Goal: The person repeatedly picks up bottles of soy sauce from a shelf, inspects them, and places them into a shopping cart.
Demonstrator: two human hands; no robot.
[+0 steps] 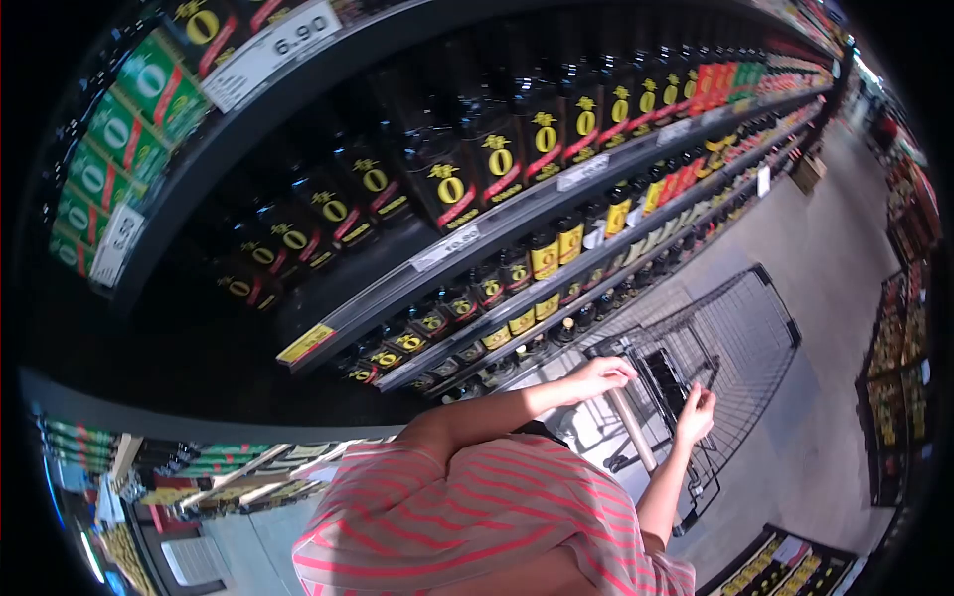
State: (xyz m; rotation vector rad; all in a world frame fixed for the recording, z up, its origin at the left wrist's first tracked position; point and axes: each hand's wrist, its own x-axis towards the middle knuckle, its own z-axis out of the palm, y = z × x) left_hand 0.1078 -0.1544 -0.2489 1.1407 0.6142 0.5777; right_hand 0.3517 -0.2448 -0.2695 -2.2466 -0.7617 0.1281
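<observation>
A shopping cart point(760, 363) of dark wire mesh stands in front of me, its pale handle bar point(633, 427) closest to my body. My left hand point(599, 378) is at the left end of that bar, fingers curled together; whether they grip the bar or something small is unclear. Over the near end of the basket, right of the bar, my right hand point(698, 415) is raised with its fingers bent inward. A thin dark shape shows by its fingertips, and I cannot tell it from the cart's wires. A black panel point(661, 375) lies between the hands.
On the left, long shelves hold rows of dark bottles point(449, 189) with yellow-and-red labels. Green-labelled packs point(124, 134) sit higher up, near a price tag point(273, 55). Crates of goods point(899, 368) line the right side of the grey aisle floor point(825, 288). A display bin point(785, 566) stands at lower right.
</observation>
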